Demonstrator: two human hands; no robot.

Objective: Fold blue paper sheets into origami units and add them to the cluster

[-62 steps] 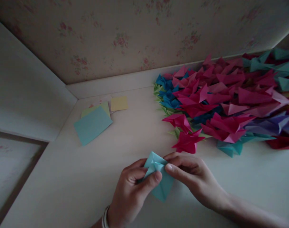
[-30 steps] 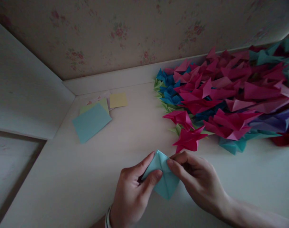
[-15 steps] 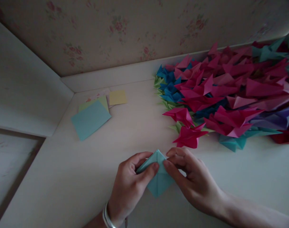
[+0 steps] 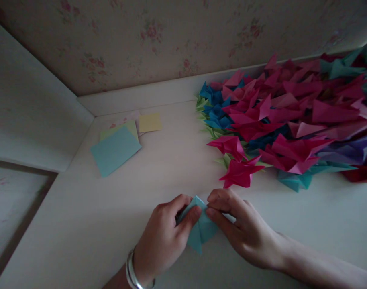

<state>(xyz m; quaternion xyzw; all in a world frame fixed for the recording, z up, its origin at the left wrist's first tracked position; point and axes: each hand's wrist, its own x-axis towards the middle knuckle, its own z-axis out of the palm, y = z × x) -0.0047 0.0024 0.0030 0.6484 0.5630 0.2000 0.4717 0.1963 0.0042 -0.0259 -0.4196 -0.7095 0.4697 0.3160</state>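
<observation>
A light-blue folded origami paper (image 4: 199, 237) is held between both hands just above the white table, its top corner pointing away from me. My left hand (image 4: 168, 233) grips its left side, thumb pressed on the front layer and fingers behind. On the right edge, my right hand (image 4: 240, 224) pinches the paper between thumb and fingertips. The lower part shows an uneven outline, with one flap hanging to a point. How the layers lie behind my fingers is hidden.
A large pile of folded paper flowers (image 4: 280, 112), mostly pink with some blue, green and purple, covers the right back. At left lie a blue paper stack (image 4: 115, 151), a green sheet (image 4: 131, 127) and a yellow square (image 4: 150, 122). A flowered wall (image 4: 168, 36) borders the table (image 4: 117, 208).
The blue paper has tipped and moved slightly toward me. Its lower right flap has shifted, so the bottom is no longer an even diamond. Both hands keep their hold.
</observation>
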